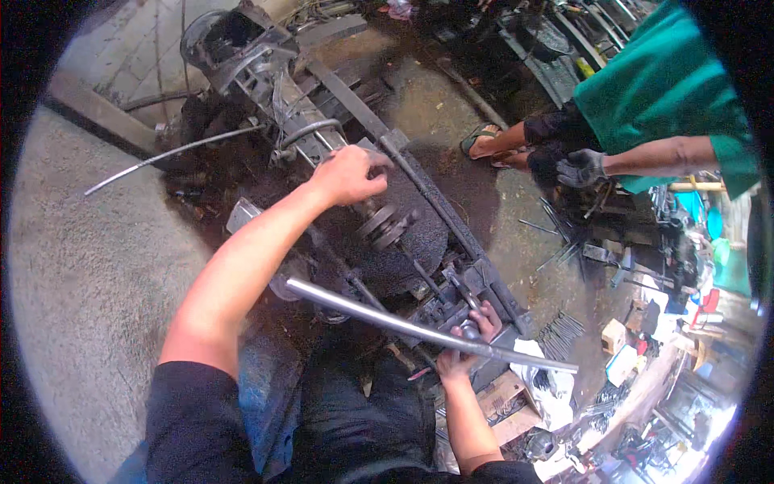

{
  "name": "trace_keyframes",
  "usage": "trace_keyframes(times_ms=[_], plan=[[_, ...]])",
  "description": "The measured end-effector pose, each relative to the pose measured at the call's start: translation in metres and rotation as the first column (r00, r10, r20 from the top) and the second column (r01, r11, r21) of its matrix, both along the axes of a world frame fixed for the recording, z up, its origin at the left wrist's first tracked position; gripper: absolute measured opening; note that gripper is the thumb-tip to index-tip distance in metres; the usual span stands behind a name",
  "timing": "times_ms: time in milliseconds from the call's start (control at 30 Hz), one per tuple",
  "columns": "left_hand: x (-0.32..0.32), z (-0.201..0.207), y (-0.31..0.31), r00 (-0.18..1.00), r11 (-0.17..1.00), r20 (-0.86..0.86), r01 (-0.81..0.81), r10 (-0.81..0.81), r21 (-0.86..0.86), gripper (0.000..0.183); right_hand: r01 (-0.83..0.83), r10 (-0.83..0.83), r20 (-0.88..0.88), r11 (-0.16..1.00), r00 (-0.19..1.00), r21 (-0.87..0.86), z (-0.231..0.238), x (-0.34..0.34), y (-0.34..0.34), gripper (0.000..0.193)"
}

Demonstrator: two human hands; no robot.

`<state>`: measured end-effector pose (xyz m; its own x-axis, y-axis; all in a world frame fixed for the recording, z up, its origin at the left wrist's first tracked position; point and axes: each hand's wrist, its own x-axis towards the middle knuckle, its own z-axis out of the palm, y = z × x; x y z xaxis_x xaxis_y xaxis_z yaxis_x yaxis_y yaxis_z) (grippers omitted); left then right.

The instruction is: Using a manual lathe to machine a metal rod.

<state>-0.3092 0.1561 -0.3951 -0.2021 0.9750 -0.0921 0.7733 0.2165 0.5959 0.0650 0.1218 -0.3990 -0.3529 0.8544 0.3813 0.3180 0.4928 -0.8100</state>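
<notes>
My left hand is over the upper middle of a dark, greasy, lathe-like machine. Its fingers are loosely bent, thumb apart from them, and I see nothing between them. Just below it is a round metal chuck-like part, slightly blurred. At the machine's near end, my right hand is closed around a rounded metal knob. A long shiny metal bar slants across in front of this hand and hides part of it. Whether the bar joins the knob cannot be made out.
Another long metal rod sticks out at the machine's left. On the right stands a person in a green garment, wearing a grey glove. Several thin rods lie on the floor near a cardboard box and white sack.
</notes>
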Motion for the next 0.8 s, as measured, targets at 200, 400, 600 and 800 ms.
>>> trace_keyframes(times_ms=[200, 400, 600, 800], plan=[[-0.001, 0.005, -0.001, 0.998, 1.000, 0.066, -0.008, 0.010, -0.028, 0.041, 0.139, -0.131, 0.440, 0.990, 0.889, 0.013, 0.095, 0.011, -0.032, 0.034], [-0.001, 0.004, -0.028, 0.997, 0.995, 0.032, 0.072, -0.074, 0.065, 0.045, 0.005, -0.114, 0.335, 0.951, 0.935, 0.309, 0.134, -0.039, 0.026, 0.012], [0.024, 0.061, -0.150, 0.910, 0.909, 0.355, -0.320, 0.215, 0.268, 0.030, 0.146, -0.217, 0.532, 0.974, 0.819, 0.173, 0.125, -0.059, 0.033, 0.025], [0.013, 0.048, -0.296, 0.884, 0.891, -0.130, -0.431, 0.449, 0.145, 0.038, 0.225, -0.264, 0.530, 0.965, 0.806, 0.138, 0.136, -0.066, 0.029, 0.027]])
